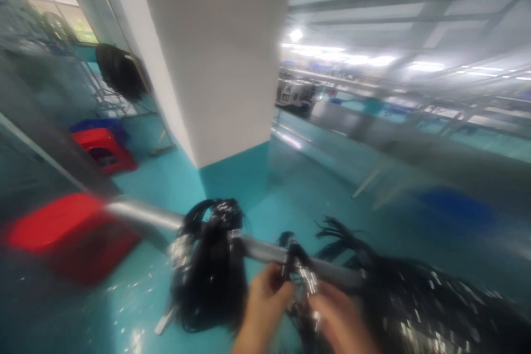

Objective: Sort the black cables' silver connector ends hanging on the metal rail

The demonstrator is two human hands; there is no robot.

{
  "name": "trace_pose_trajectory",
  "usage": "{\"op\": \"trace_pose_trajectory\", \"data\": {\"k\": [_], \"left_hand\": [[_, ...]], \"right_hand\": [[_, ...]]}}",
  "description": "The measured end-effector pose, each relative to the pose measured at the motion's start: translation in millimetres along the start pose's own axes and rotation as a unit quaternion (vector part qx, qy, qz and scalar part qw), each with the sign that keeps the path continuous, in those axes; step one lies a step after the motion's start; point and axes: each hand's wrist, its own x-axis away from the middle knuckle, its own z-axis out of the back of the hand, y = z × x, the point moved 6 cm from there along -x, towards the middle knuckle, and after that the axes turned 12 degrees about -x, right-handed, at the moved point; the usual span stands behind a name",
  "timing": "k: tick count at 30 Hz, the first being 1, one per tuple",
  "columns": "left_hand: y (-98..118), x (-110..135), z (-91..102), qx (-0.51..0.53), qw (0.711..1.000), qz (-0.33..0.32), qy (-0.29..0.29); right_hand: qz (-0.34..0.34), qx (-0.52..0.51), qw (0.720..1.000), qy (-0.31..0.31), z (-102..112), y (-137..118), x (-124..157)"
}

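Black glossy strands loop over a metal bar in the lower middle, and both hands are on them. My left hand is closed, thumb and fingers pinching the strands just below the bar. Close by on the right, my right hand has its fingers closed on the same strands; motion smears it partly. A thick black bundle of strands hangs over the bar left of my hands. Right of them spreads a larger black bundle with bright glints. What exactly the strands are cannot be made out.
A wide white pillar with a teal base rises ahead. Red stools stand at the left, beside a metal frame. Another dark bundle hangs farther back. Long blurred tables and a blue object lie to the right.
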Motion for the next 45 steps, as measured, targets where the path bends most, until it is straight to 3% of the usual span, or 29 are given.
{"op": "trace_pose_trajectory", "data": {"k": [6,9,13,16,19,24,27,34,40,45], "left_hand": [[12,12,-10.6,0.195,0.976,0.071,-0.066],[27,21,-9.8,0.207,0.971,0.074,-0.094],[32,24,-8.2,0.188,0.970,0.057,-0.142],[29,22,-10.3,0.213,0.962,0.055,-0.161],[27,20,-13.1,0.223,0.963,0.043,-0.147],[24,17,-11.4,0.118,0.988,0.035,-0.091],[19,16,-10.0,0.095,0.989,0.053,-0.102],[19,21,-9.6,0.186,0.969,0.110,-0.120],[25,23,-8.2,0.192,0.968,0.121,-0.104],[16,15,-12.5,0.178,0.969,0.108,-0.129]], "right_hand": [[0.005,-0.041,0.999,-0.028,3,0,-4],[0.014,-0.014,0.999,-0.044,-1,-1,-4],[0.045,-0.017,0.999,0.018,2,-8,2],[0.034,-0.017,0.999,-0.022,-3,-8,2],[0.004,0.009,0.997,-0.077,-8,-2,-1],[-0.004,-0.020,0.998,-0.064,-2,5,-6],[-0.025,-0.013,0.997,-0.067,1,9,-7],[-0.020,0.043,0.997,-0.061,10,3,-8],[-0.006,0.031,0.999,0.006,6,-6,4],[-0.014,0.036,0.999,-0.006,5,5,-3]]}}
